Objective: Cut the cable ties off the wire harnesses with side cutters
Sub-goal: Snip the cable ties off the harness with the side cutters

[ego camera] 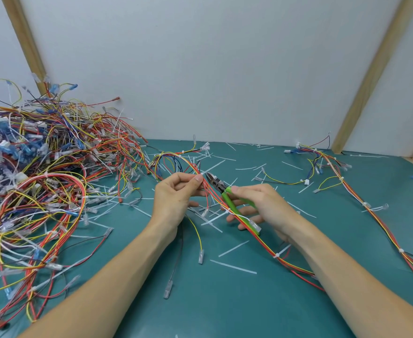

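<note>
My left hand point(176, 193) pinches a wire harness point(256, 237) of red, orange and yellow wires, lifted a little above the green mat. My right hand point(261, 206) grips green-handled side cutters point(221, 187). Their steel jaws point up and left, close to a white cable tie point(202, 173) right beside my left fingertips. The same harness runs down to the right under my right forearm, with more white ties point(276, 255) along it. Whether the jaws touch the tie is hard to tell.
A big tangled pile of harnesses point(37, 172) fills the left side. Another harness point(341, 181) stretches along the right. Several cut white tie strips point(233, 266) litter the green mat point(225, 308). A white wall with wooden battens point(371, 74) stands behind.
</note>
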### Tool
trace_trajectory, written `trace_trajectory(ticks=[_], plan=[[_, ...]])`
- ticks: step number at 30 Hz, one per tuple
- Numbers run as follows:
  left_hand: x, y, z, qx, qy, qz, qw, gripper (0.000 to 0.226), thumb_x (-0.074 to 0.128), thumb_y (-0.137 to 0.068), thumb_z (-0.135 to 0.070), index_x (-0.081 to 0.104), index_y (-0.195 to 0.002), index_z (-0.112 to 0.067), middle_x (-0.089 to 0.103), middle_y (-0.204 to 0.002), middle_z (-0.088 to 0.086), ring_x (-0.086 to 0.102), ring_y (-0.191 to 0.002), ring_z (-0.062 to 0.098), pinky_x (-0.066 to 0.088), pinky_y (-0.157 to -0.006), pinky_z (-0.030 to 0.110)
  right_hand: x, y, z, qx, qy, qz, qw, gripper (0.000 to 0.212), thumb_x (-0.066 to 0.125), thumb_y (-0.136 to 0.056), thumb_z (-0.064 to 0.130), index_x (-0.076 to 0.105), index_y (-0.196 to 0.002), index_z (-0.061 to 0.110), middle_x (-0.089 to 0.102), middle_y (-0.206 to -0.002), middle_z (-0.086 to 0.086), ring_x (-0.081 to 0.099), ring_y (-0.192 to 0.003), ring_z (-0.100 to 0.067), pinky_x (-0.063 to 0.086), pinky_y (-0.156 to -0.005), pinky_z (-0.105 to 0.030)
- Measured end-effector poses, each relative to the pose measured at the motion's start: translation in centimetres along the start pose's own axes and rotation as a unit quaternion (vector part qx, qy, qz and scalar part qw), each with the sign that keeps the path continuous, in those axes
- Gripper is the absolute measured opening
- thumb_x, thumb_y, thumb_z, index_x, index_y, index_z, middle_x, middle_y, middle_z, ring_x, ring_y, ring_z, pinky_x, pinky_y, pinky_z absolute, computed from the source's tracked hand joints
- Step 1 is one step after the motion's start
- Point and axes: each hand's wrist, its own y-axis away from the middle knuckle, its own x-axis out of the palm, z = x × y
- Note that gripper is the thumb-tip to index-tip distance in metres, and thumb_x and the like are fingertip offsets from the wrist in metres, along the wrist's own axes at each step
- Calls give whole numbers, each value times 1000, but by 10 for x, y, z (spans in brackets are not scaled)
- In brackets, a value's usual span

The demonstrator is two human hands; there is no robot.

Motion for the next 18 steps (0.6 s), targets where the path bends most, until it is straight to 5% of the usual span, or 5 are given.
trace_trajectory(ticks=[13, 18], plan=[[2, 3, -1, 9, -36, 22, 999, 14, 71, -93, -17, 65, -91, -4, 76, -78, 8, 72, -67, 14, 49, -54, 22, 3, -1, -4, -28, 16, -10, 999, 32, 59, -104, 31, 80, -102, 7, 79, -96, -12, 72, -72, -26, 57, -54, -27], [2, 3, -2, 4, -39, 26, 999, 14, 72, -92, -18, 66, -87, -7, 76, -76, 5, 72, -67, 15, 50, -54, 23, 6, -3, -7, -78, 82, -50, 992, 36, 64, -93, 44, 82, -91, 13, 80, -87, -6, 76, -80, -38, 60, -71, -45]])
